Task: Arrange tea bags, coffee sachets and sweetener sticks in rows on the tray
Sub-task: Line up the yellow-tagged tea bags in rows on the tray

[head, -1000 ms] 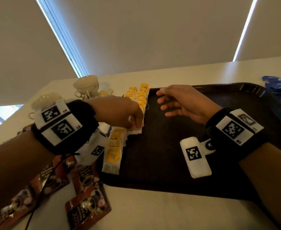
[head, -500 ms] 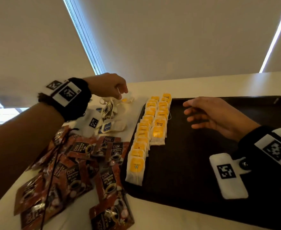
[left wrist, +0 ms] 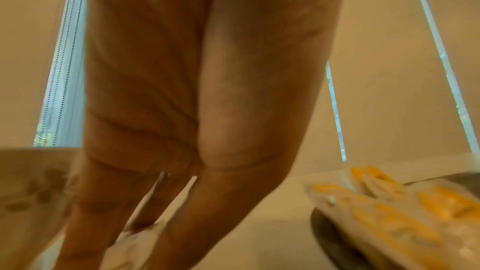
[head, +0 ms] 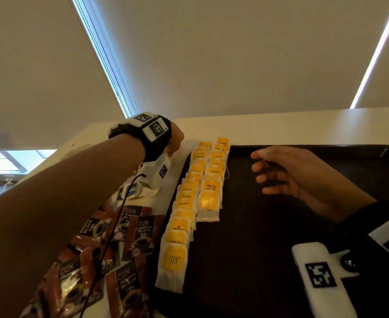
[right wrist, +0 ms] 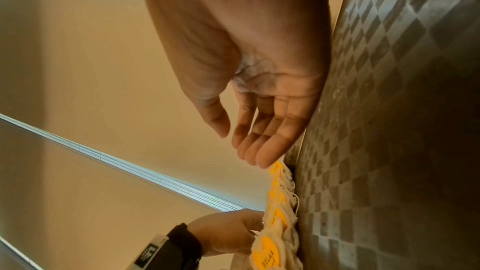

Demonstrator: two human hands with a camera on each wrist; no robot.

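Two rows of yellow-tagged tea bags (head: 213,180) lie along the left side of the dark tray (head: 257,249). My left hand (head: 176,143) reaches down to the white table just past the tray's far left corner. In the left wrist view its fingers (left wrist: 85,223) and thumb pinch a white tea bag (left wrist: 137,239); the picture is blurred. My right hand (head: 280,173) rests on its edge on the tray, right of the rows. Its fingers (right wrist: 249,143) are straight and hold nothing. Brown coffee sachets (head: 140,232) lie on the table left of the tray.
Loose tea bags with blue tags (head: 134,191) lie on the table between the sachets and my left hand. A black cable (head: 111,226) hangs from my left wrist across the sachets. The tray's patterned surface (right wrist: 389,110) stretches right of the rows (right wrist: 278,213).
My left hand has left the tea bag rows on the tray and moved out to the table beyond the far left corner. The right hand has stayed on the tray.
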